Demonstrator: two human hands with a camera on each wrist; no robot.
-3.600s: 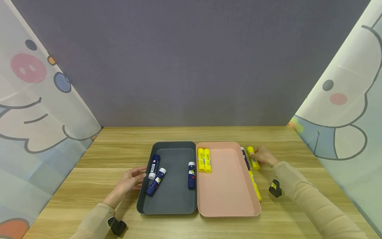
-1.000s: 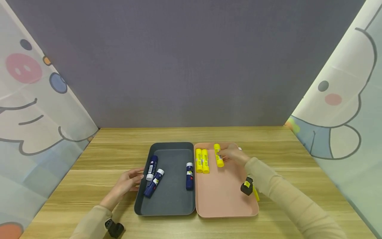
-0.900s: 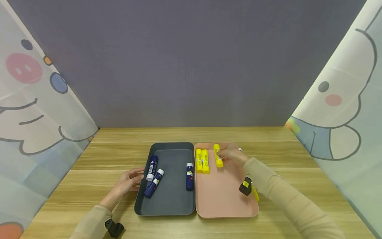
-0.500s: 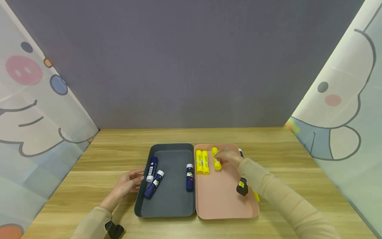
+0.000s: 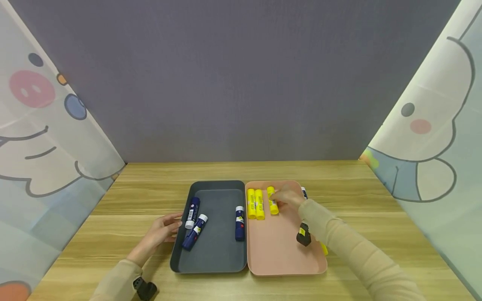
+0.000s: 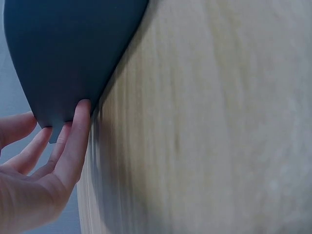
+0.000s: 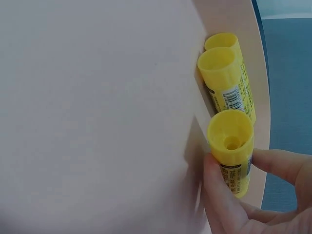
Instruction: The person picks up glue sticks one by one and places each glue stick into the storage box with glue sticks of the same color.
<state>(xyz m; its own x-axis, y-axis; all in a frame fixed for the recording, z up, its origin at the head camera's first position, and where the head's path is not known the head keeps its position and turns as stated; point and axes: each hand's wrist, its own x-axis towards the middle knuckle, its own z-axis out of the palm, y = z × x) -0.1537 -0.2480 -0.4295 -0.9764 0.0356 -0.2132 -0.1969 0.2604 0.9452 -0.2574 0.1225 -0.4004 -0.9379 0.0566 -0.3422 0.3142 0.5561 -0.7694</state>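
Observation:
My right hand (image 5: 288, 196) pinches a yellow glue stick (image 5: 272, 201) over the far part of the pink tray (image 5: 282, 251). In the right wrist view, thumb and fingers hold that glue stick (image 7: 231, 146) by its sides, its hollow end facing the camera. Two more yellow glue sticks (image 5: 259, 205) lie side by side along the tray's left wall. My left hand (image 5: 160, 232) touches the outer left side of the dark grey tray (image 5: 211, 267). The left wrist view shows its fairly straight fingers (image 6: 73, 146) resting against the tray wall (image 6: 73, 58).
Inside the grey tray lie three navy glue sticks with white caps, one by the right wall (image 5: 239, 225). Right of the pink tray, a white-capped navy stick (image 5: 304, 192) and a yellow stick (image 5: 324, 248) show partly on the wooden table (image 5: 376, 234). The trays stand edge to edge.
My right hand has picked the yellow glue stick off the table right of the pink tray, carried it left over that tray and lowered it slightly. My left hand stays at the grey tray.

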